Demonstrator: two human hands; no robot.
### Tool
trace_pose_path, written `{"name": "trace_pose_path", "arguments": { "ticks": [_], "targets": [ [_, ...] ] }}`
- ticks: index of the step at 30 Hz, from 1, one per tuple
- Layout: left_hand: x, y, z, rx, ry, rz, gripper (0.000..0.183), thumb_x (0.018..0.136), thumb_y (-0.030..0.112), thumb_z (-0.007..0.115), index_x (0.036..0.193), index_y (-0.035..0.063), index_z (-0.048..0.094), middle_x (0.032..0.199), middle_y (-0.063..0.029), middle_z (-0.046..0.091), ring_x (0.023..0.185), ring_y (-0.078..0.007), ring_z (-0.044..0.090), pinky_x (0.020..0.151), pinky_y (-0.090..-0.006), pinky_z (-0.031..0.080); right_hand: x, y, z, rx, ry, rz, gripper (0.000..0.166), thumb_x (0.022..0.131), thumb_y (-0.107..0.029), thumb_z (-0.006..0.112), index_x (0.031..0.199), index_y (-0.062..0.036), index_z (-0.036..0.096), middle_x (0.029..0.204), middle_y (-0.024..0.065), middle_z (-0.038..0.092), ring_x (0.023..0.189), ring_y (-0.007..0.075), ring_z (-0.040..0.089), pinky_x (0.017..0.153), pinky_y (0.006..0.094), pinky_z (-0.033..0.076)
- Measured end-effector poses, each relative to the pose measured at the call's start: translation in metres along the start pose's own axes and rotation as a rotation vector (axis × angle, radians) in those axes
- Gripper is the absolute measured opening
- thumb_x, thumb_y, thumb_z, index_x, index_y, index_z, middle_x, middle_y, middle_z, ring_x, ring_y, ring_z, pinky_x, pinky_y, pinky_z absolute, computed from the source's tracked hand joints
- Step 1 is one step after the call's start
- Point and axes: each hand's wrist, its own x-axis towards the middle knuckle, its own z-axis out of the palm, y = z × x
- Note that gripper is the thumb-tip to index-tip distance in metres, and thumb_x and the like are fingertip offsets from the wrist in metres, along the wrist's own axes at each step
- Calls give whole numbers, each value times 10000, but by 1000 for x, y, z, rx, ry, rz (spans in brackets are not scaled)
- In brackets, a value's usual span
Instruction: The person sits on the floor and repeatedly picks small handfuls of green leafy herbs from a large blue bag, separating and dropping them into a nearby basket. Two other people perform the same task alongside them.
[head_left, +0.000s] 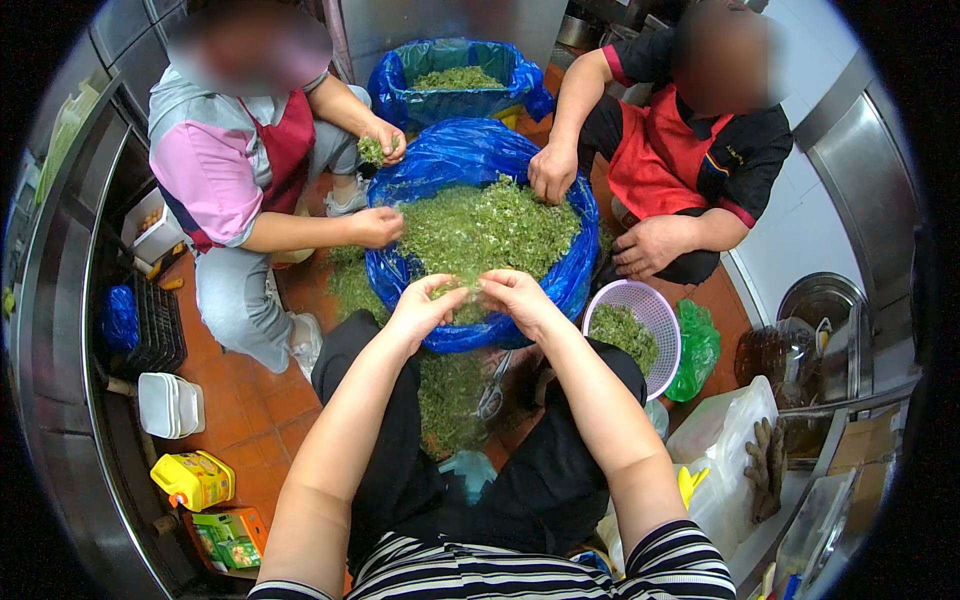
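Observation:
In front of me stands a wide container lined with a blue plastic bag (480, 146), heaped with small leafy greens with pale flower-like bits (487, 225). Over its near rim, my left hand (426, 309) and my right hand (519, 300) face each other. Thumbs and forefingers of both are pinched on a wisp of greens (466, 279), which is blurred between the fingertips. A lilac perforated plastic basket (670, 352) holding more greens sits beyond my right knee. Below the blue bag, trimmings (450, 397) lie on the floor between my legs, beside metal scissors (492, 394).
Two people sit opposite; one's hand (384, 144) holds greens, the other's hand (553, 172) touches the heap. Behind stands another blue-lined bin (454, 101). Left are a black crate (157, 322), white tub (169, 405) and yellow jug (193, 480); right, a green bag (694, 349).

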Motion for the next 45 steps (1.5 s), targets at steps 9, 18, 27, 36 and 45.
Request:
{"name": "trace_pose_path", "arguments": {
  "ticks": [9, 18, 27, 36, 45],
  "targets": [
    [4, -1, -3, 3, 2, -1, 129, 788, 208, 555, 781, 87, 513, 607, 35, 477, 476, -55, 435, 433, -181, 323, 0, -7, 7, 15, 17, 13, 160, 788, -176, 547, 880, -46, 561, 770, 2, 569, 679, 77, 519, 634, 202, 414],
    [0, -3, 1, -39, 35, -126, 137, 814, 210, 510, 835, 75, 509, 594, 22, 469, 450, -62, 394, 420, -185, 310, 2, 3, 9, -165, -232, 25, 155, 777, -152, 557, 882, -40, 578, 766, -7, 569, 674, 57, 502, 626, 195, 406],
    [-5, 2, -25, -230, 70, -125, 142, 839, 175, 456, 844, 45, 514, 532, 15, 414, 404, -58, 352, 379, -182, 282, 61, 31, -32, -728, 419, -138, 201, 719, -252, 587, 780, -63, 618, 715, 54, 609, 645, 184, 572, 594, 292, 449],
    [-17, 11, -40, -236, 125, -137, 155, 835, 208, 471, 822, 55, 498, 559, 7, 408, 432, -65, 355, 395, -195, 273, 75, 16, -14, -1163, 636, 87, 299, 640, -416, 601, 736, -136, 641, 745, 75, 611, 710, 243, 587, 633, 345, 458],
    [-14, 8, -30, -242, 89, -114, 155, 835, 215, 468, 825, 62, 487, 589, 0, 421, 453, -77, 368, 409, -207, 279, 79, 13, -32, -937, 655, -222, 206, 703, -268, 557, 725, -70, 609, 671, 111, 591, 635, 257, 576, 581, 341, 442]
  ]
}}
